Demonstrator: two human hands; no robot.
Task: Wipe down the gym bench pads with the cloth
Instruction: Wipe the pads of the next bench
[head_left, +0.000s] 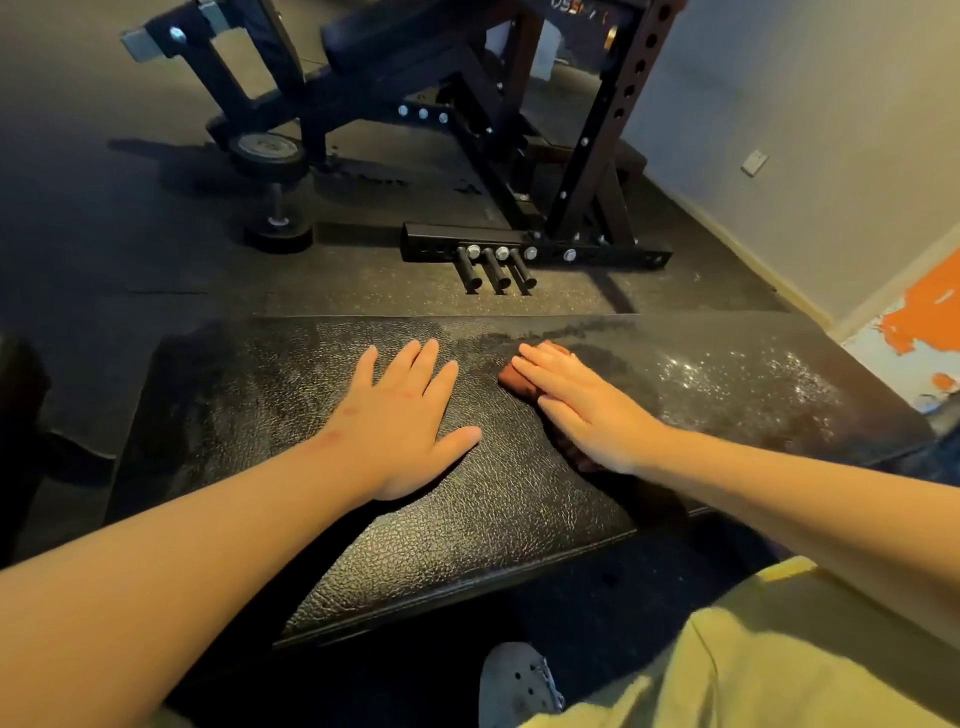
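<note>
Right hand (582, 402) lies flat, fingers straight and together, on the brown cloth (514, 375), mostly hidden underneath. Left hand (405, 415) is spread flat on the bench pad (467, 530) just beside it.

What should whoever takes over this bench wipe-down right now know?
Left hand: flat on the bench pad, fingers straight, holding nothing.
Right hand: flat, pressing the brown cloth onto the pad, just right of the left hand.
Done: a damp streak along the pad's far edge, with wet speckles to the right.
Left: the near and left parts of the pad look dry. The second bench behind looks untouched, but I cannot be sure.
</note>
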